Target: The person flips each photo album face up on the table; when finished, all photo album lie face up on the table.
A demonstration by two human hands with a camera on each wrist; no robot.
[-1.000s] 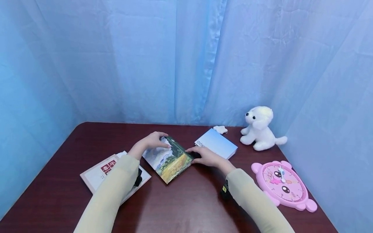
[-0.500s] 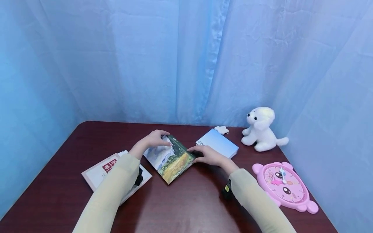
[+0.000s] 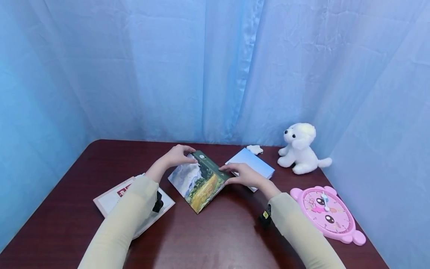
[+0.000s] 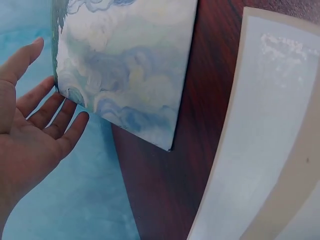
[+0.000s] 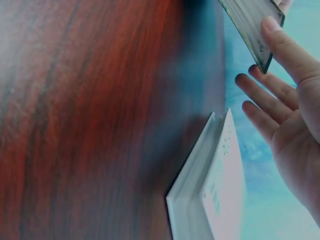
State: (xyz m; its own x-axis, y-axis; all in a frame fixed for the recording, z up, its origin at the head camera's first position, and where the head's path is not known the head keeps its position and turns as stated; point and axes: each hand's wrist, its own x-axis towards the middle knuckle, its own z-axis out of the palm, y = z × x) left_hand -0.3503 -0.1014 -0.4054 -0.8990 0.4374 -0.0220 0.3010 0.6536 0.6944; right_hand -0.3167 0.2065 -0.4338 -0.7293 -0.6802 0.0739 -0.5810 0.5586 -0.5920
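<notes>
In the head view, the bench's (image 3: 208, 239) far edge is running across the middle of the frame against the curtain (image 3: 154, 74), and dark wood is stretching from the painted book (image 3: 198, 183) to the bottom. The white book (image 3: 109, 200) is lying at lower left, the blue book (image 3: 252, 160) is sitting right of centre, and the clock (image 3: 327, 215) is lying near the bench's right edge.

The painted book is tilting at centre, between both hands. At its upper left corner, the left hand (image 3: 175, 157) is spreading loosely, fingertips touching the book's end; at its right corner, the right hand (image 3: 246, 175) is pinching it between thumb and finger.

The left wrist view is showing the left thumb (image 4: 22, 62) standing off the spine (image 3: 208, 162), unclear from above. The right wrist view is revealing the page ends (image 5: 248, 30).
</notes>
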